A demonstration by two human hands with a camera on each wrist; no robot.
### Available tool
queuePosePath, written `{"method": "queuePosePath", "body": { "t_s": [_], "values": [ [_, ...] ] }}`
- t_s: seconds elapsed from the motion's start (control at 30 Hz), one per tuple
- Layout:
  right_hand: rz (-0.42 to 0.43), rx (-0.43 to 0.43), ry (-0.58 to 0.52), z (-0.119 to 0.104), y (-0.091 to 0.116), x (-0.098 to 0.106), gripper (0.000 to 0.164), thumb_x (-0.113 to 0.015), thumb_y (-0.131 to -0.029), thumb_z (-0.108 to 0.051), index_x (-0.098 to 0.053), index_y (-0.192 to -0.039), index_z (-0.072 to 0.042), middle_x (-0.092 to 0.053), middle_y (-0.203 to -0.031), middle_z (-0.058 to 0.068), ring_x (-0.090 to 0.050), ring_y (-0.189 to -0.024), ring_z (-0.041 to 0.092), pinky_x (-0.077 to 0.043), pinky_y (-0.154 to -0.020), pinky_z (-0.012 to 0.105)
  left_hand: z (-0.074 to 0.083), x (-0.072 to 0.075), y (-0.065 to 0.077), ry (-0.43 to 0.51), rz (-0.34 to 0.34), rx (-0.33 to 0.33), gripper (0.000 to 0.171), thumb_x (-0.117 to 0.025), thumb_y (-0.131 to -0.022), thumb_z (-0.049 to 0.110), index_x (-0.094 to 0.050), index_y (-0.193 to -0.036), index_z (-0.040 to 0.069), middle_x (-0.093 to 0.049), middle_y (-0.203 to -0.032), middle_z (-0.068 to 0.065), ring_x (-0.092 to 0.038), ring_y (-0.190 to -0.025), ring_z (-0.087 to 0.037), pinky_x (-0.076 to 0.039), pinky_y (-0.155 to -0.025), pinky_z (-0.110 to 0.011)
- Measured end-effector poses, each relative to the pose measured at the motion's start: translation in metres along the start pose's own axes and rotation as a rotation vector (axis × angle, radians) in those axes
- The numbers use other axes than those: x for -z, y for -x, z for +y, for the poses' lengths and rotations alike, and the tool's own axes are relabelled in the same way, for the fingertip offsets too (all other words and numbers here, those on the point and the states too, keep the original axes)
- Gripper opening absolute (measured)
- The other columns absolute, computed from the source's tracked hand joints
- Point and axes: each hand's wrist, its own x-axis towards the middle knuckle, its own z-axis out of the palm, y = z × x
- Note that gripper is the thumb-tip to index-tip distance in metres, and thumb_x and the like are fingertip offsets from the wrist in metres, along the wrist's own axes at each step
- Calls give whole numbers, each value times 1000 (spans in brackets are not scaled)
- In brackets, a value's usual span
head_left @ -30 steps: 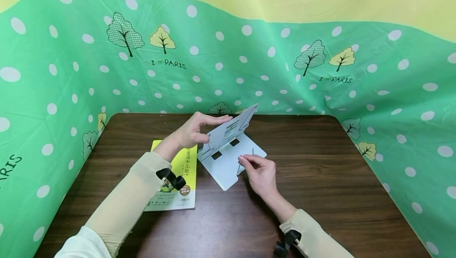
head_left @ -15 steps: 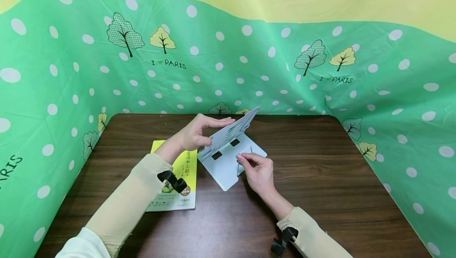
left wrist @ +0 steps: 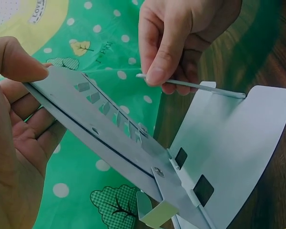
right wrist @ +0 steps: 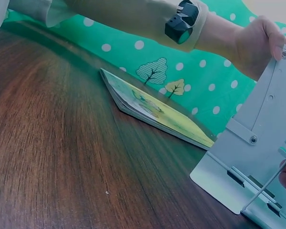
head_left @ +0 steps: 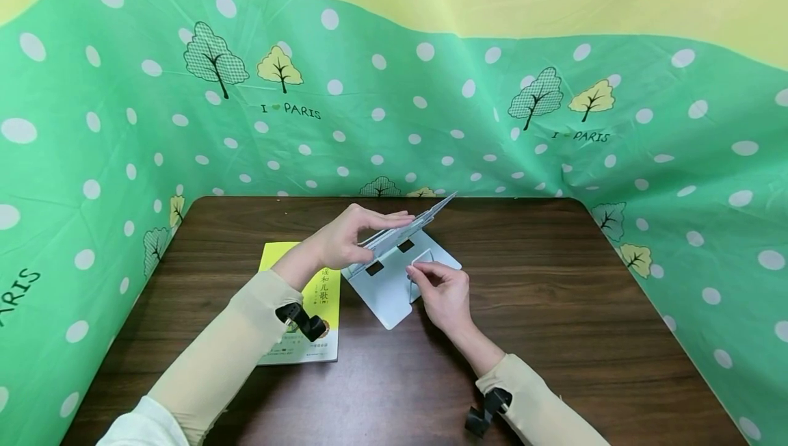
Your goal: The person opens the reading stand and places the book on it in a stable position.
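Observation:
A pale grey metal folding book stand point(head_left: 382, 299) lies with its base on the wooden table. Its slotted back panel point(left wrist: 71, 90) is hinged up at a slant over the base. My left hand point(head_left: 341, 237) holds the panel's upper edge, thumb on one face and fingers on the other. Between thumb and fingers of my right hand point(head_left: 446, 295) is the stand's thin wire support leg point(left wrist: 209, 89), raised off the base plate. Two dark rectangular cutouts show along the hinge line. The fingertips partly hide the wire's top.
A yellow-covered book point(head_left: 329, 299) lies flat left of the stand, under my left forearm. Brown wooden table point(head_left: 554, 309) surrounds both. Green dotted cloth point(head_left: 418, 111) hangs along the table's back and sides.
The back panel has tilted down toward the base, with my left hand moving along slightly right and down. My right hand has shifted a little left with the wire leg.

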Motion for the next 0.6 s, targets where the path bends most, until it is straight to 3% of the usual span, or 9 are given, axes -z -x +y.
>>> {"method": "queuePosePath", "body": {
  "t_s": [0.13, 0.3, 0.6],
  "values": [
    [3, -10, 8, 0, -1, -1, 6, -80, -86, 16, -80, -90, 12, -75, -79, 22, -69, -66, 37, -53, -63, 16, 4, -2, 0, -3, -13, 21, 81, -56, -68, 20, -61, -145, -4, -61, -146, -13, -52, -143, -31, -49, -110, -41],
    [1, -23, 8, -1, -1, -2, 6, -80, -86, 15, -80, -90, 11, -75, -79, 22, -69, -66, 37, -53, -63, 15, 5, -7, -1, 14, -20, 34, 82, -59, -65, 15, -61, -145, -4, -61, -146, -13, -52, -143, -31, -53, -103, -38],
    [4, -39, -4, -1, -3, -4, 7, -78, -85, 18, -80, -88, 11, -74, -77, 23, -70, -65, 40, -53, -62, 15, 10, -15, -2, 32, -45, 31, 78, -61, -68, 5, -61, -145, -5, -63, -145, -14, -52, -142, -31, -45, -114, -40]
  ]
}}
